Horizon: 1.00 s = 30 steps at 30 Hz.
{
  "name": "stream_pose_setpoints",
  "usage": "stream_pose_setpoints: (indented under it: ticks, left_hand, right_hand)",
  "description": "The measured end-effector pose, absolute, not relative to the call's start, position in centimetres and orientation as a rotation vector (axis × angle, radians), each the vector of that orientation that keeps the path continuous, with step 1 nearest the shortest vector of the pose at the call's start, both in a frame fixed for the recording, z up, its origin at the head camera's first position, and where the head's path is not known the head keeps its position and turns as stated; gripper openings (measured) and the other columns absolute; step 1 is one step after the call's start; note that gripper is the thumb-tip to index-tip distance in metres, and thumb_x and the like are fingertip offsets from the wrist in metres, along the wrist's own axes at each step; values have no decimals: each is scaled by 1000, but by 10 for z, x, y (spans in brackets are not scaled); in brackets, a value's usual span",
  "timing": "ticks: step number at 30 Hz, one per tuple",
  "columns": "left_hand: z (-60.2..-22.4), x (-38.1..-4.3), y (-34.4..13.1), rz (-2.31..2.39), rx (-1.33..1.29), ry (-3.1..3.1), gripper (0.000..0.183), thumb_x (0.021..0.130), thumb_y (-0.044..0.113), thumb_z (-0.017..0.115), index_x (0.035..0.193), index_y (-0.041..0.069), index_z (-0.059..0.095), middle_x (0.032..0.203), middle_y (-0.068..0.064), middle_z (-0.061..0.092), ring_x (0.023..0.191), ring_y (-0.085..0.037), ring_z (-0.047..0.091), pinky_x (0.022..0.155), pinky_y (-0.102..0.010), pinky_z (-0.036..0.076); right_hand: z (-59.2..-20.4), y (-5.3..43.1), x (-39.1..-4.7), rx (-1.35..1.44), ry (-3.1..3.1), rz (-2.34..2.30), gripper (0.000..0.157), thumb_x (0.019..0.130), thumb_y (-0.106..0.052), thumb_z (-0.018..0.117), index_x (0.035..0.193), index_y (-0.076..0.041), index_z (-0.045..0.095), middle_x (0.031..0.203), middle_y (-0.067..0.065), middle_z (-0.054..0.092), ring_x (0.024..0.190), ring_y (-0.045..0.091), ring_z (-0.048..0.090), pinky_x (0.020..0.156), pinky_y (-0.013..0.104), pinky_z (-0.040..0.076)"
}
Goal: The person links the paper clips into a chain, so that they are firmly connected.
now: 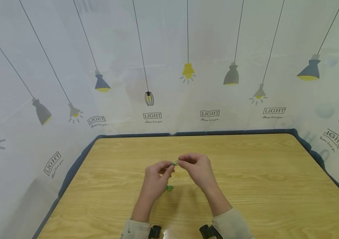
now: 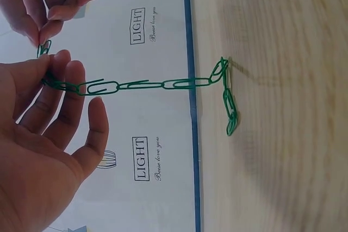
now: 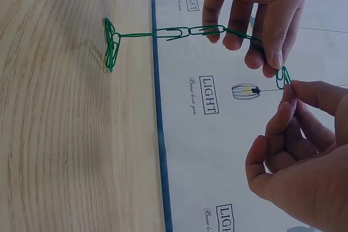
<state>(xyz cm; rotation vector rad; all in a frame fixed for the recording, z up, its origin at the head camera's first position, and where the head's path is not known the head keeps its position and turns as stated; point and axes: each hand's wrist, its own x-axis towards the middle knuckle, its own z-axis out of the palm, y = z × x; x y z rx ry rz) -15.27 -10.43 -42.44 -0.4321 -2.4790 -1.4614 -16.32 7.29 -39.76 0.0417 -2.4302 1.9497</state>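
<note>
A chain of green paper clips (image 2: 141,85) hangs from my left hand (image 1: 154,181), which pinches it near its upper end between thumb and index finger. Its lower links (image 3: 111,47) rest bent on the wooden table. With thumb and index fingertips, my right hand (image 1: 200,169) pinches the end of a green paper clip (image 3: 280,77) that sticks up from the left fingertips. The two hands' fingertips nearly meet over the middle of the table. Whether that clip is linked into the chain is hidden behind the left fingers.
A wood-grain table (image 1: 256,179) lies under both hands, with a dark blue edge (image 1: 232,132) along its back and sides. Behind it hangs a pale sheet (image 1: 169,39) printed with lamps and the word LIGHT.
</note>
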Motion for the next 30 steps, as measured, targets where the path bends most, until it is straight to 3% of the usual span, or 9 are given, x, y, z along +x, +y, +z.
stream_pose_setpoints:
  ticks: [6,12,20,30]
  left_hand:
    - [-424,-152,-105,-1442,-430,-2479,15,106,15,67,113,10,80,97,-6,80,82,-22,75,73,-22,60]
    - [-424,-152,-107,-1436,-406,-2483,16,106,16,68,113,9,80,97,-3,80,80,-14,73,74,-22,60]
    - [-425,-153,-109,-1472,-427,-2463,15,104,15,70,112,9,80,98,-9,81,81,-22,75,72,-21,60]
    - [-424,-153,-113,-1496,-421,-2442,16,102,16,73,114,10,81,101,-10,81,82,-14,73,75,-20,60]
  right_hand:
    - [-398,74,-163,12,-2440,1942,14,97,-19,78,108,-12,83,111,6,80,100,18,72,89,37,57]
    - [-396,80,-163,-21,-2429,1966,15,98,-18,77,110,-10,82,114,8,79,107,21,72,95,42,58]
    - [-394,95,-166,-88,-2432,1945,17,98,-18,76,112,-9,81,114,8,77,106,22,68,88,31,53]
    - [-393,117,-165,-143,-2434,1923,20,100,-18,74,116,-7,79,122,9,75,109,21,66,89,28,52]
